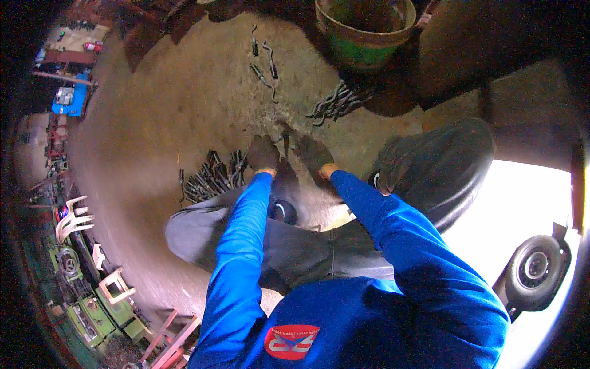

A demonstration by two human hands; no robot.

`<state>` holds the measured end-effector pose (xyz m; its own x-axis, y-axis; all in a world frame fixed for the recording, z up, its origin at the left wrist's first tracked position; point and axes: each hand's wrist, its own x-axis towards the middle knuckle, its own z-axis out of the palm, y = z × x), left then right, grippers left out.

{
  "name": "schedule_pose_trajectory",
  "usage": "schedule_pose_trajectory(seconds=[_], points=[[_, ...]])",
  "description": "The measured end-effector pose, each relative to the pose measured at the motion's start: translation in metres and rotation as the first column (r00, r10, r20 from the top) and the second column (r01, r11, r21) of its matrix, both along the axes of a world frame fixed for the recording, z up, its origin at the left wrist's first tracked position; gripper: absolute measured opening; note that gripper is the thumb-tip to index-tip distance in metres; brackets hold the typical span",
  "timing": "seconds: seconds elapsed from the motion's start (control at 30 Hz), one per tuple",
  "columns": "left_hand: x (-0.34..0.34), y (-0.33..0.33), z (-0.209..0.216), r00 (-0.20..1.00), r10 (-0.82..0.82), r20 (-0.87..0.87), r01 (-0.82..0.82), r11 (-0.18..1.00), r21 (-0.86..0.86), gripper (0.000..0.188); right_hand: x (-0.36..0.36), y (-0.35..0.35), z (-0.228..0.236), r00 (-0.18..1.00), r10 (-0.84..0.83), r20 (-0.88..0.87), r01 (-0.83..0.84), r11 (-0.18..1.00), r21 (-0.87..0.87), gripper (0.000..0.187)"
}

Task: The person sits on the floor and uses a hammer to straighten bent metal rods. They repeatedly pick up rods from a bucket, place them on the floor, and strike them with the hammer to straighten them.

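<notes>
Head view: three loose dark bent metal rods (pixel 273 70) counted ahead; one left heap (pixel 218 177) and one right heap (pixel 338 104) of similar rods, too tangled for counting; one round green bucket (pixel 362 53). Between dark-gloved left hand (pixel 263 154) and dark-gloved right hand (pixel 313 154), one short dark rod-like piece (pixel 285 142) seen, blurred; whether gripped by either, cannot be told

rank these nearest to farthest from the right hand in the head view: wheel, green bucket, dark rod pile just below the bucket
Seen from the right hand in the head view:
1. Dark rod pile: on the floor, ahead and slightly right.
2. Green bucket: farther ahead, beyond the pile.
3. Wheel: far off to the right, near the picture's edge.
</notes>
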<state>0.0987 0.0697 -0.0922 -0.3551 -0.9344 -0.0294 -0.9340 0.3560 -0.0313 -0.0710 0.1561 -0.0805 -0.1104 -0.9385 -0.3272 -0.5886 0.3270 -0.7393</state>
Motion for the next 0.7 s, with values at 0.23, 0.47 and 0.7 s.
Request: schedule_pose_trajectory(seconds=[0.23,0.47,0.7], points=[[0.015,-0.001,-0.014,0.989,0.148,-0.027,-0.142,0.977,0.16,0.018,0.003,-0.012,0.02,0.997,-0.078,-0.029,0.079,0.995,0.067,0.05],[-0.009,-0.005,-0.016,0.992,0.028,-0.124,-0.008,0.987,0.161,0.018,-0.006,-0.003,-0.078,0.982,-0.026,-0.189,-0.031,0.956,-0.29,0.042],[0.016,-0.001,-0.008,0.987,-0.046,-0.155,0.064,0.992,0.111,0.02,0.0,-0.003,-0.019,0.999,-0.044,0.02,0.044,0.999,-0.009,0.044]])
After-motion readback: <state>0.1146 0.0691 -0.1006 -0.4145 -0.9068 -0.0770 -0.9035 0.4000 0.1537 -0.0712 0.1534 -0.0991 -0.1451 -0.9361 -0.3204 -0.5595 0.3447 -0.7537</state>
